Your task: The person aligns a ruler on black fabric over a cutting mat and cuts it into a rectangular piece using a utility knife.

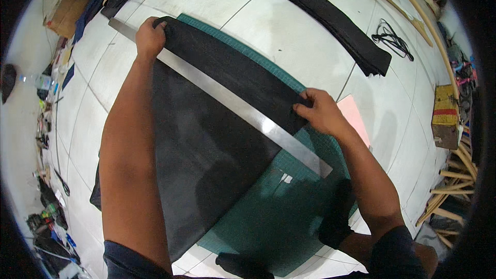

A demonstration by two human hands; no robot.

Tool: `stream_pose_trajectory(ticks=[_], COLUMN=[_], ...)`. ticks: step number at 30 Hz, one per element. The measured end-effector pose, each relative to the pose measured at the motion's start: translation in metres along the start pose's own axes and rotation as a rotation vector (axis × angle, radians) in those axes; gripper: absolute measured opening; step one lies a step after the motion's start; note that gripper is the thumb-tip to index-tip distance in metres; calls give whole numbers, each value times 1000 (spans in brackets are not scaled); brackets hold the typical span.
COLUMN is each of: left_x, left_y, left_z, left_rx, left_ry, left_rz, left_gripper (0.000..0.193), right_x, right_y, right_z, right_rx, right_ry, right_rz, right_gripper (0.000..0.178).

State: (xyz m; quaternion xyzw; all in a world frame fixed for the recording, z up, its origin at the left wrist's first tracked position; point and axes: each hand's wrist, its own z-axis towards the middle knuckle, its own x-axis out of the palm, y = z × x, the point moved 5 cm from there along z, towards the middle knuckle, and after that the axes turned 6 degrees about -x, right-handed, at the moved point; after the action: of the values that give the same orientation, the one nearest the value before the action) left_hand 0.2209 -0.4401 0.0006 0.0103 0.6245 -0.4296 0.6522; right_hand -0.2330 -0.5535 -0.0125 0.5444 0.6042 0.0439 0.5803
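Black fabric sheet [206, 144] lies flat on the green mat — long steel ruler [222, 98] diagonally across it.

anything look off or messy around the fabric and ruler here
Nothing stands out at the work itself: the black fabric lies flat on the green cutting mat, the steel ruler sits across it, left hand and right hand at the fabric's edge. A loose black cord lies tangled on the floor.

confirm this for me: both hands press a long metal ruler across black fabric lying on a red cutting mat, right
Not quite. The cutting mat is green, not red, as the head view shows. The rest holds: the left hand and the right hand press the long metal ruler across the black fabric lying on that mat.
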Motion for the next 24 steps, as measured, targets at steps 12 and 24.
stream_pose_trajectory(ticks=[12, 24], left_x=[-56, -312], left_y=[27, 281], left_z=[-158, -691], left_rx=[57, -1370], left_ry=[188, -19], left_rz=[145, -18], left_gripper=[54, 69], right_x=[-9, 39], right_y=[-37, 5], right_z=[23, -52], right_rx=[-2, -408], right_ry=[-137, -101], right_rz=[-76, -495], right_gripper=[46, 60])
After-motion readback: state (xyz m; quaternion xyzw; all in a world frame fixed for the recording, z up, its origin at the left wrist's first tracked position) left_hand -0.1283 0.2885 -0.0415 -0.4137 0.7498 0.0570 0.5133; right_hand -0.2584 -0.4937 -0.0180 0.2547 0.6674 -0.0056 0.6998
